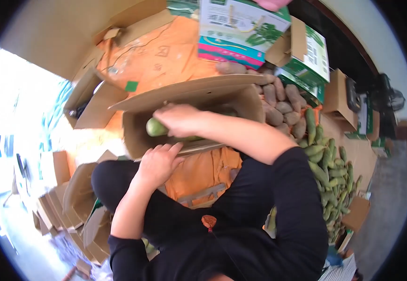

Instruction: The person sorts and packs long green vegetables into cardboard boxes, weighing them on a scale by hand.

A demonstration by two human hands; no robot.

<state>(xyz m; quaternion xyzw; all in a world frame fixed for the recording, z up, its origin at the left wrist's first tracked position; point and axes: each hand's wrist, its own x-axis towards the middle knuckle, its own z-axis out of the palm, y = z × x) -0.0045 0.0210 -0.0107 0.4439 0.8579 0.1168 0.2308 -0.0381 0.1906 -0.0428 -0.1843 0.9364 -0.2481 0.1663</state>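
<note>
An open cardboard box [199,89] stands in front of my crossed legs, its far flap raised. My right hand [177,120] reaches down into it, fingers wrapped round a pale green, round-ended long vegetable [156,127] near the box's left end. More green shows at the bottom of the box beneath my right forearm, but I cannot make out how much. My left hand [158,165] is at the box's near edge, its fingers bent over the rim and its thumb pointing right along it.
Brown sweet potatoes [274,114] lie beyond the box on the right, with a heap of long green vegetables [330,178] nearer me. Printed cartons [243,28] stand behind. Open cardboard boxes [98,100] are at the left, and orange sheeting [175,47] covers the floor.
</note>
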